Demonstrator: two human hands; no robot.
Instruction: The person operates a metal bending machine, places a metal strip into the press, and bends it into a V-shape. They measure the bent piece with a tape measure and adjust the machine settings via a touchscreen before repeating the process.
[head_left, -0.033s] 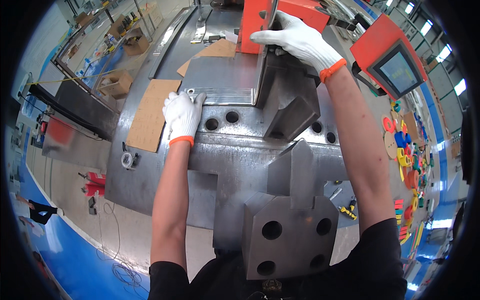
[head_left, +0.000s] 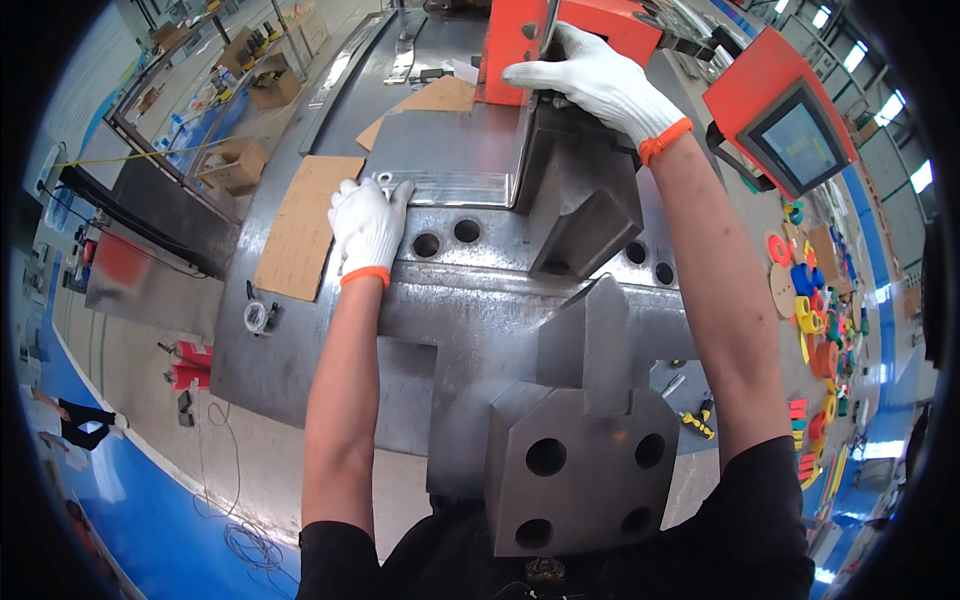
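A shiny L-shaped metal bar [head_left: 465,189] rests with its flat leg on the steel table, and its other leg stands upright beside a dark notched steel block [head_left: 580,215]. My left hand [head_left: 366,228], in a white glove with an orange cuff, is closed at the flat leg's left end, its thumb along the bar; the other fingertips are partly hidden. Higher up, my right hand [head_left: 598,80], gloved the same way, is wrapped round the upright leg near its top. Its thumb points left and its fingers go behind, partly out of sight.
Nearest me stands a heavy steel block [head_left: 590,470] with round holes and a wedge-shaped top. Cardboard pieces [head_left: 310,225] lie on the steel table [head_left: 270,360], with a tape measure [head_left: 260,317] at its left edge. A red-framed screen [head_left: 795,140] stands right; coloured rolls [head_left: 805,290] lie beyond.
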